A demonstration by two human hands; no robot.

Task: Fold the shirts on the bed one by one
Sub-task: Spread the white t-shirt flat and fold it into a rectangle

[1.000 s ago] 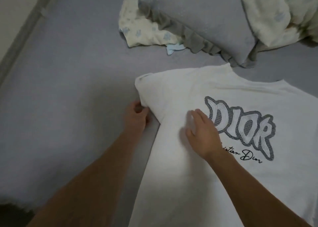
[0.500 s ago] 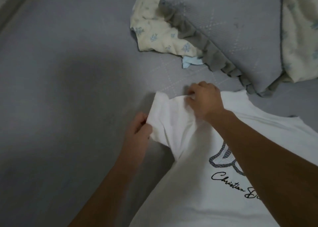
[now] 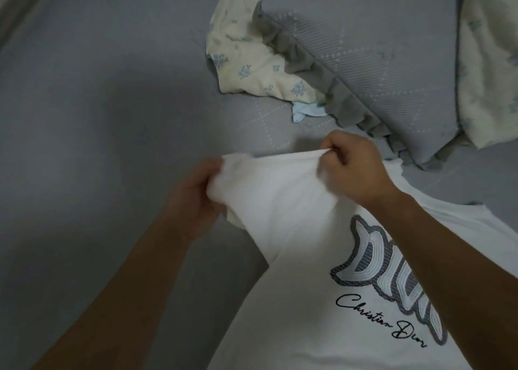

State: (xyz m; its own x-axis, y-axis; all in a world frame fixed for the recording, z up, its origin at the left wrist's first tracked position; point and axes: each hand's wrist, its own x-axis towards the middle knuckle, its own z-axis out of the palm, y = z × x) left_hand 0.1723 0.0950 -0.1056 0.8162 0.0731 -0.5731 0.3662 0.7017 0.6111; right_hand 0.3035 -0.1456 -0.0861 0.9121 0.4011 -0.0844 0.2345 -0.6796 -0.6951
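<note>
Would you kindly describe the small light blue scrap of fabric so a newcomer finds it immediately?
Start at the grey ruffled pillow on the bed. Beside its frill lies cream floral cloth; the light blue scrap peeks out beneath both, the only plain pale blue piece there.

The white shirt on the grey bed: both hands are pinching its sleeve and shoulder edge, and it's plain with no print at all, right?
Not plain. The head view shows the white shirt bearing a grey logo with script lettering. The left hand and right hand do pinch its edge.

A home bedroom: grey bed (image 3: 98, 145), ruffled pillow (image 3: 378, 61), floral bedding (image 3: 246, 61).
</note>
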